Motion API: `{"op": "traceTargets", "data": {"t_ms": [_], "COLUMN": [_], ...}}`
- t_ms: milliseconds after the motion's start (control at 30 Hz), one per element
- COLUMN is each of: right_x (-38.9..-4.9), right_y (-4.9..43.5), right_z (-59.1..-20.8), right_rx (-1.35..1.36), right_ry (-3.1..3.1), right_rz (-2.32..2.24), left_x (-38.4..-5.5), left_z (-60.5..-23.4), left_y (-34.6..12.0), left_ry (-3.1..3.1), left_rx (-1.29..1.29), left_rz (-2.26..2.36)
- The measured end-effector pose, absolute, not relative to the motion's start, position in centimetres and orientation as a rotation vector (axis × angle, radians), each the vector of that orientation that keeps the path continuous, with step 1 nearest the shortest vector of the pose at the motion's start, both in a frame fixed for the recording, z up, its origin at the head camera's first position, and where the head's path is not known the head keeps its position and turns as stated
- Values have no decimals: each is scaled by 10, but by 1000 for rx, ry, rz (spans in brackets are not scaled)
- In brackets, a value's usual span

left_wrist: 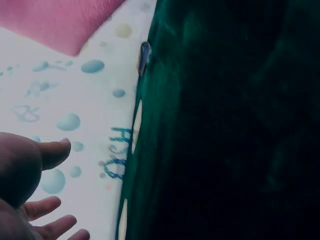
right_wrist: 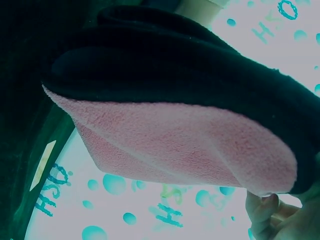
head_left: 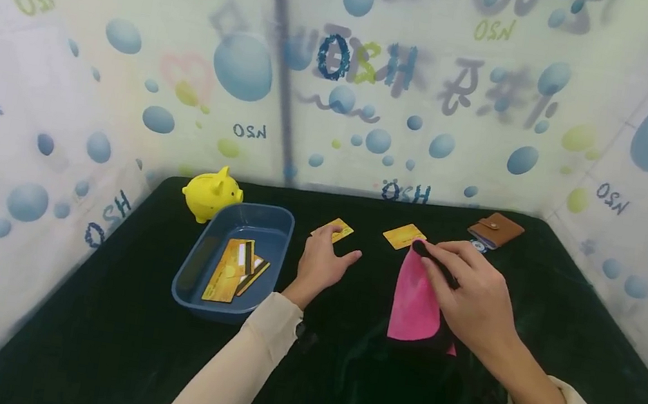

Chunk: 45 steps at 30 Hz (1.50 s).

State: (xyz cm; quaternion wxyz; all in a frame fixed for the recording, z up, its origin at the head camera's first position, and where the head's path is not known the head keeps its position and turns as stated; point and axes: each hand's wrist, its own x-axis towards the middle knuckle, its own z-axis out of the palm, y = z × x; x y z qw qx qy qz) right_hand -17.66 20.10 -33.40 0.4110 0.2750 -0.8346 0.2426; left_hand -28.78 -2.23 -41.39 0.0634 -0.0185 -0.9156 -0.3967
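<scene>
In the head view my right hand [head_left: 476,294] pinches the upper edge of a pink and black cloth [head_left: 416,307], which hangs down over the dark table. The right wrist view shows the folded cloth [right_wrist: 175,142] close up, its corner between thumb and fingers. My left hand [head_left: 322,262] hovers with fingers loosely spread and nothing in it, nearest a yellow card [head_left: 345,229] that it partly covers. Another yellow card [head_left: 402,237] lies just behind the cloth. In the left wrist view, the left hand [left_wrist: 22,172] is apart from the pink cloth [left_wrist: 70,22].
A blue bin [head_left: 287,245] stands left of my left hand, holding several yellow cards [head_left: 224,279]. Behind it sits a yellow piggy bank [head_left: 210,194]. A brown wallet [head_left: 502,230] and a small round blue-and-white piece [head_left: 479,246] lie at the back right. Patterned curtains [head_left: 365,138] enclose the table.
</scene>
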Motion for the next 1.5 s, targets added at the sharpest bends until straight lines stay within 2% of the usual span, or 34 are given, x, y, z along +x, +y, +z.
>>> {"op": "traceTargets", "data": {"t_ms": [633, 867, 1500], "right_x": [-176, -176, -176], "right_y": [207, 209, 212], "right_z": [-339, -340, -341], "right_rx": [659, 659, 647], "right_ry": [-2143, -2145, -2153], "right_rz": [627, 639, 646], "left_x": [-322, -327, -335], "left_z": [-440, -442, -445], "left_y": [-27, -26, -23], "left_ry": [-2802, -2788, -2785], "left_rx": [228, 345, 463], "left_rz": [-1065, -1094, -1040]}}
